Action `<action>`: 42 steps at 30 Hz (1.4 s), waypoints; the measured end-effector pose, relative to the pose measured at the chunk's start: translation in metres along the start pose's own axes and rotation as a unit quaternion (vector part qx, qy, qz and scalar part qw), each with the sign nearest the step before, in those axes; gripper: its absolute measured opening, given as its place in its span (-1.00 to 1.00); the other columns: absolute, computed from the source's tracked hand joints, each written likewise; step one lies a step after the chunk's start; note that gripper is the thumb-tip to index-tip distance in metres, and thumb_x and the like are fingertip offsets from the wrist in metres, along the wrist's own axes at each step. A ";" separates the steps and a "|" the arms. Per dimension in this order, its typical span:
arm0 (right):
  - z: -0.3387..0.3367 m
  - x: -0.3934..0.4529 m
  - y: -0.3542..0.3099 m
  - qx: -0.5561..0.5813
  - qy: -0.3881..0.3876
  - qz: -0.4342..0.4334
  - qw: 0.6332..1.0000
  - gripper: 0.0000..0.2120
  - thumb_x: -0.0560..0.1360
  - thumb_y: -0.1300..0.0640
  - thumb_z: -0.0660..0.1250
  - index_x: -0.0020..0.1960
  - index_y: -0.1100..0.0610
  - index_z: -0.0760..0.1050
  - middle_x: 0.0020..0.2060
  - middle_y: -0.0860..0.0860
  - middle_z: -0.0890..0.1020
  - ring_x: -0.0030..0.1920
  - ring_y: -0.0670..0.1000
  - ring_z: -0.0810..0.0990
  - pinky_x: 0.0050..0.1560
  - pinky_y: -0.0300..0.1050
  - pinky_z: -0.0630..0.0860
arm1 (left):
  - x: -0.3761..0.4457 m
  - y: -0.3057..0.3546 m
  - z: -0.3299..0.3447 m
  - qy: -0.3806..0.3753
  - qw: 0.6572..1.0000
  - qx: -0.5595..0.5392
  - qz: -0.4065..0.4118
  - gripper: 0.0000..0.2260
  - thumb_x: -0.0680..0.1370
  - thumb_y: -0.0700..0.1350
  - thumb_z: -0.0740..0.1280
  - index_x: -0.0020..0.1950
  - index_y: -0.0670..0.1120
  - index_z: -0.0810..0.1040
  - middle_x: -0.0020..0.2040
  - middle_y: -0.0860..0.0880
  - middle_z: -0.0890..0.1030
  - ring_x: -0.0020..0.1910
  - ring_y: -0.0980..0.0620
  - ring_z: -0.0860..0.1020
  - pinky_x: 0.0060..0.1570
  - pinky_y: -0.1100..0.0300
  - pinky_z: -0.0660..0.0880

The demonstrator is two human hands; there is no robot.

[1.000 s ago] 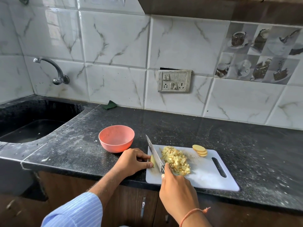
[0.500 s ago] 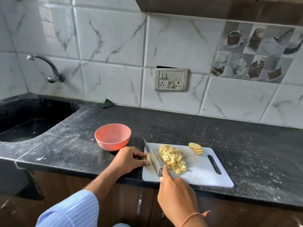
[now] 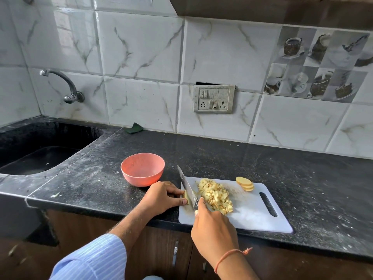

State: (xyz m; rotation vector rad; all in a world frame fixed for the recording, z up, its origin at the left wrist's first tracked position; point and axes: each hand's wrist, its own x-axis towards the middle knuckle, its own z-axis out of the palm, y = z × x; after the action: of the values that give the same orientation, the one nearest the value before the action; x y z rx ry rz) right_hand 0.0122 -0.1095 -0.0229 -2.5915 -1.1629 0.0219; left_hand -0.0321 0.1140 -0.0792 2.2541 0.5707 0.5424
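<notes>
A white cutting board (image 3: 252, 215) lies at the front edge of the black counter. On it sits a pile of diced yellow potato (image 3: 216, 196), and a few round slices (image 3: 245, 183) lie at its far side. My right hand (image 3: 214, 229) grips the handle of a knife (image 3: 186, 185), whose blade points away from me across the board's left end. My left hand (image 3: 161, 197) pinches a small potato piece (image 3: 185, 197) against the board, right beside the blade.
A pink empty bowl (image 3: 143, 169) stands just left of the board. A sink (image 3: 38, 156) with a wall tap (image 3: 64, 85) is at the far left. A green scrap (image 3: 134, 128) lies by the tiled wall; a switch panel (image 3: 214, 99) hangs above.
Both hands have stayed at the board's left end; the knife blade has shifted slightly against the small piece. The camera view has moved a little.
</notes>
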 end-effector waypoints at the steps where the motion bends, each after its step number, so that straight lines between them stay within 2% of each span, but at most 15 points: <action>1: 0.001 0.004 -0.003 -0.004 -0.004 0.006 1.000 -0.44 0.72 0.07 0.12 0.68 0.01 0.08 0.03 0.05 0.67 0.03 0.09 0.64 -0.14 -0.05 0.48 | 0.000 0.000 0.000 -0.001 1.000 0.000 0.003 -0.60 0.35 0.19 0.66 0.12 0.08 0.79 0.00 0.21 0.70 -0.05 0.26 0.66 0.06 0.22 0.61; 5: 0.001 0.015 -0.009 0.000 -0.017 0.019 1.000 -0.50 0.71 0.08 0.14 0.63 0.03 0.18 0.05 0.08 0.66 0.05 0.11 0.64 -0.14 -0.03 0.46 | -0.001 0.000 0.000 -0.001 1.000 0.006 0.012 -0.61 0.37 0.15 0.66 0.14 0.06 0.79 0.01 0.21 0.70 -0.05 0.27 0.66 0.06 0.24 0.60; 9: -0.001 -0.005 0.000 -0.027 -0.038 0.007 0.999 -0.41 0.73 0.07 0.12 0.70 0.03 0.00 0.13 0.09 0.65 0.08 0.07 0.64 0.01 -0.01 0.63 | -0.001 0.001 0.000 0.009 1.000 0.009 0.011 -0.61 0.37 0.16 0.66 0.14 0.07 0.78 0.01 0.23 0.69 -0.03 0.32 0.64 0.02 0.39 0.54; 11: -0.005 -0.015 0.003 -0.038 -0.045 0.002 0.998 -0.39 0.73 0.05 0.11 0.71 0.04 -0.05 0.19 0.11 0.66 0.12 0.08 0.65 0.07 -0.01 0.63 | -0.001 0.001 0.000 0.009 1.000 0.008 0.009 -0.62 0.37 0.17 0.66 0.14 0.09 0.78 0.00 0.24 0.69 -0.03 0.33 0.63 0.01 0.42 0.52; 18: 0.000 -0.014 0.006 -0.001 -0.005 0.007 1.000 -0.39 0.74 0.00 0.10 0.72 0.02 -0.04 0.06 0.02 0.69 0.03 0.00 0.66 0.04 -0.05 0.66 | -0.003 0.002 -0.001 0.008 1.000 0.017 0.015 -0.63 0.38 0.18 0.65 0.13 0.10 0.78 0.00 0.24 0.69 -0.04 0.29 0.64 0.01 0.33 0.58; 23: -0.004 -0.017 0.007 0.021 0.029 -0.003 0.999 -0.43 0.75 -0.06 0.03 0.71 -0.02 -0.01 0.09 -0.01 0.69 0.08 0.01 0.66 0.03 -0.05 0.61 | -0.002 0.000 -0.001 0.008 1.000 0.009 0.016 -0.66 0.37 0.16 0.66 0.10 0.09 0.79 -0.02 0.22 0.71 -0.06 0.22 0.67 0.03 0.24 0.61; 28: -0.005 -0.016 0.003 0.014 0.011 -0.001 1.000 -0.42 0.75 -0.04 0.06 0.72 0.00 -0.01 0.09 -0.02 0.68 0.06 -0.02 0.65 0.02 -0.08 0.62 | -0.002 0.001 0.000 0.012 1.000 0.005 0.018 -0.69 0.39 0.11 0.66 0.09 0.08 0.79 -0.03 0.23 0.70 -0.07 0.28 0.66 -0.04 0.41 0.53; 33: -0.001 -0.009 -0.005 -0.024 -0.018 0.002 1.000 -0.37 0.73 0.04 0.13 0.72 0.02 -0.06 0.06 0.04 0.67 0.03 0.04 0.65 -0.07 -0.06 0.59 | -0.003 0.001 0.001 0.020 1.000 0.001 0.015 -0.71 0.39 0.10 0.67 0.06 0.07 0.80 -0.05 0.21 0.71 -0.08 0.28 0.67 0.01 0.37 0.56; 36: 0.005 0.004 -0.011 -0.038 -0.039 0.022 0.998 -0.35 0.70 0.10 0.17 0.71 0.03 -0.02 0.08 0.07 0.66 0.03 0.07 0.64 -0.02 0.00 0.65 | -0.004 0.002 0.001 0.021 1.000 0.005 0.019 -0.73 0.40 0.08 0.67 0.05 0.07 0.80 -0.06 0.21 0.71 -0.08 0.28 0.67 0.00 0.34 0.58; 39: 0.007 0.014 -0.017 -0.044 -0.042 0.023 0.998 -0.38 0.69 0.13 0.17 0.69 0.05 0.03 0.14 0.13 0.65 0.12 0.13 0.62 0.01 0.04 0.60 | -0.003 0.001 0.001 0.022 1.000 0.003 0.018 -0.74 0.39 0.10 0.68 0.03 0.09 0.80 -0.06 0.21 0.72 -0.07 0.27 0.67 0.02 0.32 0.58; 42: 0.002 0.011 -0.018 -0.059 -0.051 0.017 0.997 -0.34 0.68 0.15 0.16 0.70 0.07 -0.02 0.16 0.14 0.65 0.12 0.14 0.63 0.05 0.06 0.62 | -0.003 0.001 0.002 0.023 1.000 0.003 0.010 -0.74 0.39 0.10 0.67 0.04 0.09 0.81 -0.05 0.20 0.72 -0.07 0.27 0.67 0.01 0.32 0.57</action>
State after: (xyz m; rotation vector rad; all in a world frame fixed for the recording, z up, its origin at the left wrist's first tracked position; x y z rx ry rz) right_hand 0.0062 -0.0902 -0.0189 -2.7434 -1.1876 0.0955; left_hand -0.0331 0.1104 -0.0799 2.2598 0.5734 0.6039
